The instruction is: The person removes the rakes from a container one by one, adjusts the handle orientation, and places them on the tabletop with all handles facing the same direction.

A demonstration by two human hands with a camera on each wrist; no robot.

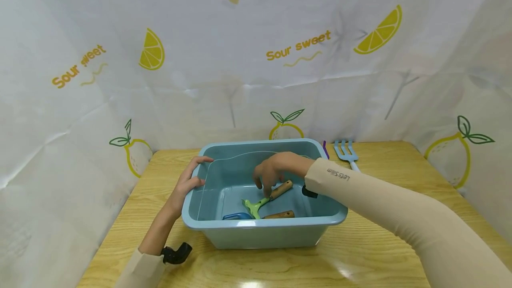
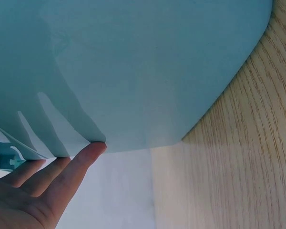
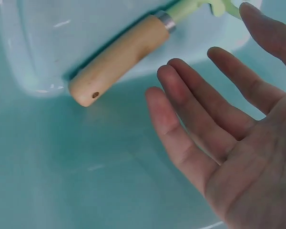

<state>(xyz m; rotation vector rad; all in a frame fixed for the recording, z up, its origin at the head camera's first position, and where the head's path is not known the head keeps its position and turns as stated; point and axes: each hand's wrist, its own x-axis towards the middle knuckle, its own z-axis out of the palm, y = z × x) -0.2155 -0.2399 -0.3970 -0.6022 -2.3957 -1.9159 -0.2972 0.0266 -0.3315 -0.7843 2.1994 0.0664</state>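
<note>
Right between the person's two hands sits a pale blue plastic tub (image 1: 260,230), resting on a wooden table (image 1: 360,261) that runs out under both forearms. Behind the hands hangs a white backdrop (image 1: 240,57) printed with lemons and the words "Sour sweet".

On the tub's left rim rests the left hand (image 1: 188,183), fingers laid straight over the edge and thumb against the outer wall; it presses rather than clamps. Seen by the left wrist camera, those fingers (image 2: 62,176) lie flat against the tub's smooth outside.

Down inside the tub goes the right hand (image 1: 274,172), its sleeve (image 1: 400,217) in beige crossing the right rim. That hand is slack and unclenched, fingers spread and holding nothing; the right wrist view shows the fingertips (image 3: 181,95) just beside a wooden handle, apart from it.

That handle belongs to a green hand rake (image 1: 266,199), lying on the tub floor directly under the right hand's fingers, its head pointing toward the left hand. Nearer the person than the right hand lies a blue trowel (image 1: 260,215) with its own wooden handle, against the front wall.

Beyond the right forearm, outside the tub, a light blue garden fork (image 1: 347,152) lies on the table, with a purple thing (image 1: 325,149) just beside it, mostly hidden.
</note>
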